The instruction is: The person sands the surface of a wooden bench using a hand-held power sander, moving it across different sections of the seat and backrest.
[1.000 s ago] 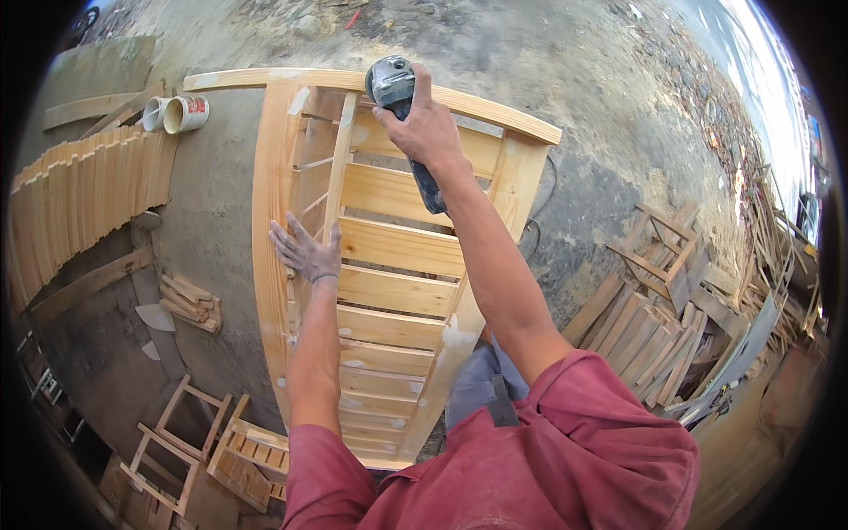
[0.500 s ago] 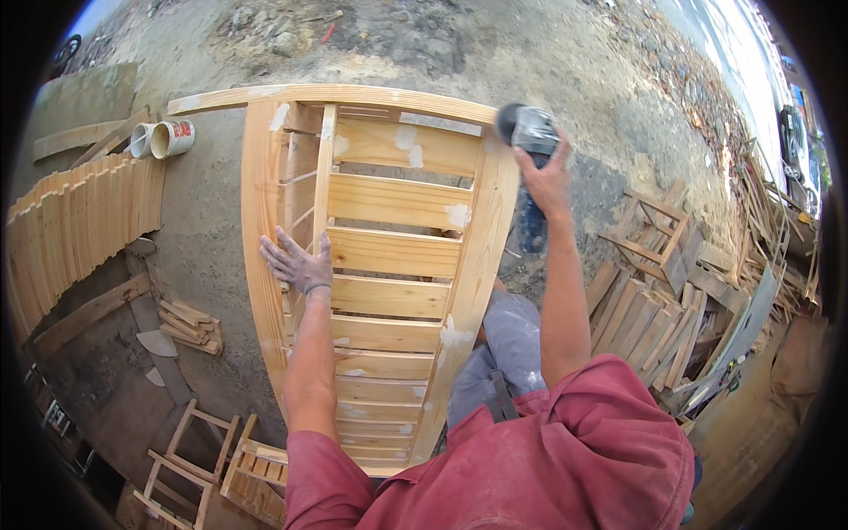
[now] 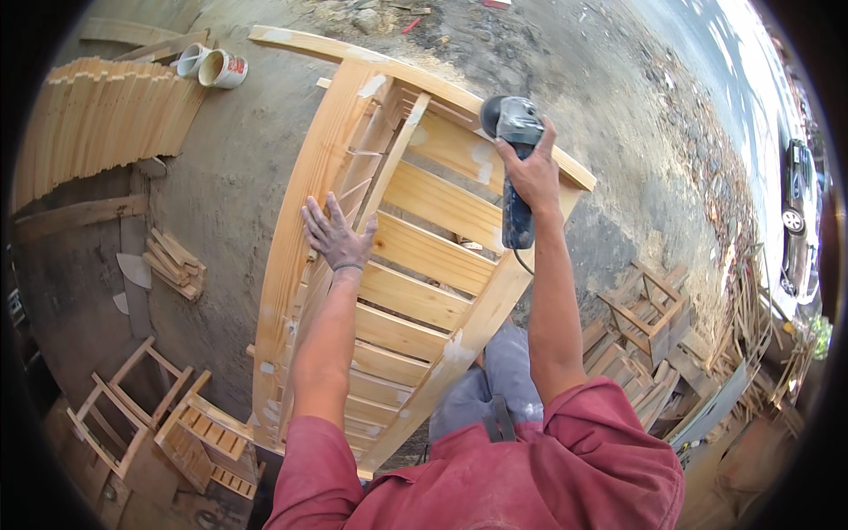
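A pale slatted wooden frame point(image 3: 427, 238) with white filler patches stands in front of me, a long rail across its far end. My right hand point(image 3: 533, 177) is wrapped round an angle grinder point(image 3: 518, 216) with a blue-black body and a plastic-covered head. The grinder's round disc is at the far rail; whether it touches the wood I cannot tell. My left hand point(image 3: 337, 234), coated in dust, lies on the left side of the frame with fingers spread and holds nothing. A dark cord point(image 3: 523, 261) trails from the grinder's rear end.
Two buckets point(image 3: 223, 69) stand at the far left beside a row of upright boards point(image 3: 115, 124). Small wooden frames point(image 3: 132, 402) lie at the lower left. At the right are a stool-like frame point(image 3: 649, 309) and scrap wood point(image 3: 632, 371). A car point(image 3: 798, 212) stands beyond.
My right hand has moved the grinder leftward along the far rail from its right corner. My view has turned, so the frame appears tilted. My left hand stays on the frame's left side.
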### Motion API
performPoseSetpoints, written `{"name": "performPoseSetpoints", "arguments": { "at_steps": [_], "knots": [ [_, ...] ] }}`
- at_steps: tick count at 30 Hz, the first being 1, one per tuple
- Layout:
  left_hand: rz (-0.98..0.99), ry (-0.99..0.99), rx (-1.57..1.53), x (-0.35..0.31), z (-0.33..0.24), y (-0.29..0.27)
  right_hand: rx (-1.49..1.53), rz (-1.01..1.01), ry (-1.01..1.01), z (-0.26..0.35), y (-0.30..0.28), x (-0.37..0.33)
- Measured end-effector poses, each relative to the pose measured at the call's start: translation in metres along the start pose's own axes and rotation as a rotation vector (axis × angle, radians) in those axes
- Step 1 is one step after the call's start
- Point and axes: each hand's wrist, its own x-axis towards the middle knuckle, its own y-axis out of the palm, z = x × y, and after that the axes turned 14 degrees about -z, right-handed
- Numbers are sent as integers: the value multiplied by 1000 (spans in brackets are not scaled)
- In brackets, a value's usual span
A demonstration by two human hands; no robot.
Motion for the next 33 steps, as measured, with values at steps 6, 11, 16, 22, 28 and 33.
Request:
{"name": "performPoseSetpoints", "arguments": {
  "at_steps": [6,11,16,22,28,33],
  "knots": [
    [-28,-11,-91,2,2,1,2,144,-129,74,49,10],
    [45,-40,-98,3,4,-2,-31,177,-246,122,84,24],
    [91,-43,-89,4,1,-8,-60,230,-361,152,114,37],
    [25,-55,-143,4,3,-5,-35,350,-491,149,119,52],
    [16,-100,-221,3,17,-12,-14,506,-614,138,106,-8],
    [-110,-295,-149,-5,66,-31,17,738,-652,121,98,-70]
  ]
}}
